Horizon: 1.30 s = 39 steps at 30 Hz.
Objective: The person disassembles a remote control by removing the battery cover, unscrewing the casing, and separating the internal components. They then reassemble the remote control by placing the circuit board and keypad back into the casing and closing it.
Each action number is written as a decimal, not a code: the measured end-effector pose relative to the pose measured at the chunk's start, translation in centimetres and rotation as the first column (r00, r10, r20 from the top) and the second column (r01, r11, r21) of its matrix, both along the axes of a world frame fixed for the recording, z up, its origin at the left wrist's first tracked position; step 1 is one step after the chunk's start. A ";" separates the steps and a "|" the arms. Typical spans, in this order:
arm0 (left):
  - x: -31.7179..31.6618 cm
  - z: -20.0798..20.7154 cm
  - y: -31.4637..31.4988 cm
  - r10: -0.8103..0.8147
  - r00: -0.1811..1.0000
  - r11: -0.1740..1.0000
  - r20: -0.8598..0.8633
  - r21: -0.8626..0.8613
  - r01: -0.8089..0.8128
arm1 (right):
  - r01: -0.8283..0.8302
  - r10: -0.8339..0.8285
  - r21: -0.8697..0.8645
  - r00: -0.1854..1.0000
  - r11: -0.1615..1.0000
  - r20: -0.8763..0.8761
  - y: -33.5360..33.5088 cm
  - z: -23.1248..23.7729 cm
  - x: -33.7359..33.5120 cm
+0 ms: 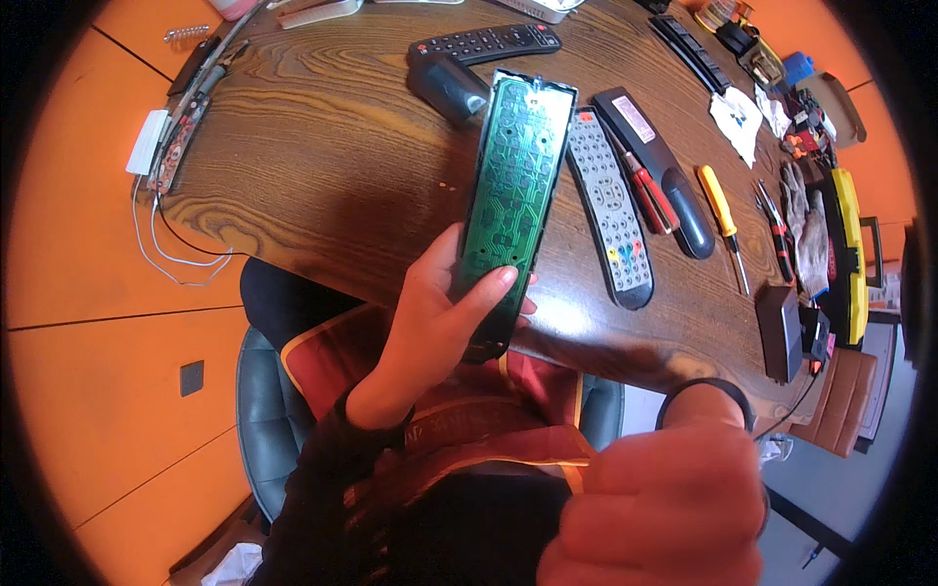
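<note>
My left hand grips the lower end of an opened remote control above the table's front edge. Its green circuit board faces up inside a dark casing, my thumb lying across the board. My right hand is raised close to the camera at the lower right, fingers curled into a fist. Whatever it may hold is hidden. Just right of the held remote lies a grey button pad with coloured keys. Beside it are a dark remote casing piece and a red-handled tool.
On the wooden table, a black remote lies at the back near a dark curved object. Rightward are a yellow screwdriver, red-and-black pliers, a glove and a dark box. White cable hangs off the left edge.
</note>
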<state>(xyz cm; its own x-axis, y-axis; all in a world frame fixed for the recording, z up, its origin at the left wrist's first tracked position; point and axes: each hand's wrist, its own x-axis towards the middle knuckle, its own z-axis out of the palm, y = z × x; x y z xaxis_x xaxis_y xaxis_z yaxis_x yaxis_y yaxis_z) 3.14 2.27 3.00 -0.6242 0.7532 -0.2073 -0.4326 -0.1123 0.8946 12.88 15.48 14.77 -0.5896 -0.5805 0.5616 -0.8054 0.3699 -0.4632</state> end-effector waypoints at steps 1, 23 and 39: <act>0.1 0.0 -0.1 0.015 1.000 1.000 0.009 0.003 -0.015 | 0.133 -0.137 -0.075 0.989 0.988 -0.049 -0.8 0.3 0.2; 0.1 -0.1 -0.4 0.081 0.991 0.996 0.111 0.018 -0.083 | 0.694 -0.682 0.021 0.701 0.720 0.208 1.8 -8.3 -0.1; 4.1 -0.9 2.4 -0.293 0.952 0.954 0.083 -0.044 0.298 | 0.774 -0.230 -0.583 0.631 0.248 0.741 5.0 -9.5 -0.5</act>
